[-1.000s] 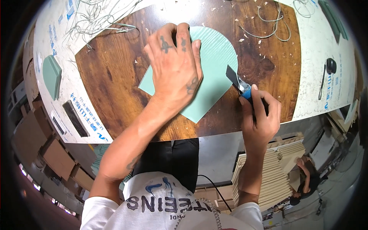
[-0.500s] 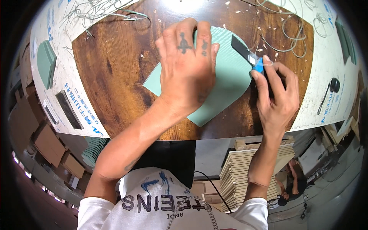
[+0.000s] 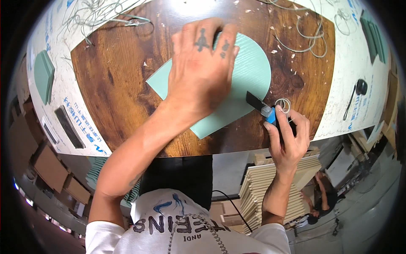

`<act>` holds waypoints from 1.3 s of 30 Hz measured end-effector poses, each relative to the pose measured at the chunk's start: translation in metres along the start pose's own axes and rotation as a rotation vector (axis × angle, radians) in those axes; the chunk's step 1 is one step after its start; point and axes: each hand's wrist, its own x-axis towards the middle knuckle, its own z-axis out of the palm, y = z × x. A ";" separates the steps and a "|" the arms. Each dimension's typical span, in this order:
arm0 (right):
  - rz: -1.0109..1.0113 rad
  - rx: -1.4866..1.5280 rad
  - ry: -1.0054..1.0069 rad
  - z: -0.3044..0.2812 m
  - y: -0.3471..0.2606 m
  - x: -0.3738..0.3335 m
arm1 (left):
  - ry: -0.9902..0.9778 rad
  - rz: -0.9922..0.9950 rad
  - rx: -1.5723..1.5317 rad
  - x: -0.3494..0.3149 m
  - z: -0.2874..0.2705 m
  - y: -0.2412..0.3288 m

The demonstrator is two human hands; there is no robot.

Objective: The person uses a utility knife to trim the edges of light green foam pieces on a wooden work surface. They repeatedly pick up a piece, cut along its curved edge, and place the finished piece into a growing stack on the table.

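A pale green rounded panel with fine ridges lies on the dark wooden board. My left hand rests on top of it, palm down, thumb apart from the slightly bent fingers, hiding its middle and part of the far edge. In my right hand is a utility knife with a blue body, pinched between thumb and fingers. Its wide black blade lies across the panel's right edge. A thin pale strip curls in a loop beside the knife, at my fingertips.
Thin trimmed strips tangle at the back right, with more at the back left. Green panels lie at the left, others at the right. A black bar is at left. Stacked boards stand below; another person is lower right.
My right hand has drawn the knife toward me and slightly left along the panel's right edge. The strip has formed a loop. My left hand stays on the panel, which appears turned slightly.
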 end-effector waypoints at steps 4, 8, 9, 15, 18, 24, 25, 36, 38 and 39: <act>0.019 -0.030 0.002 0.000 0.001 -0.003 | -0.010 0.054 0.023 0.000 -0.002 -0.001; 0.006 -0.064 0.030 0.005 0.006 -0.002 | 0.015 0.092 0.049 -0.001 0.004 -0.003; 0.000 -0.079 0.032 0.005 0.006 -0.001 | 0.017 0.107 0.047 -0.001 0.005 -0.004; -0.005 -0.024 0.066 0.014 0.011 0.001 | 0.003 0.145 0.099 -0.001 0.006 -0.006; -0.078 0.017 0.163 0.024 0.024 0.014 | 0.014 0.161 0.105 0.000 0.006 -0.007; -0.142 -0.039 0.122 0.024 0.039 0.055 | 0.012 0.180 0.085 0.000 0.005 -0.008; -0.167 -0.042 0.144 0.025 0.043 0.060 | 0.006 0.174 0.076 0.001 0.005 -0.007; -0.152 0.043 -0.049 -0.002 0.034 0.034 | 0.048 0.134 0.051 -0.003 0.007 -0.008; -0.158 0.048 -0.045 -0.002 0.033 0.039 | 0.030 0.126 0.053 -0.002 0.006 -0.007; -0.162 0.055 -0.044 -0.001 0.034 0.043 | 0.021 0.122 0.055 -0.001 0.006 -0.007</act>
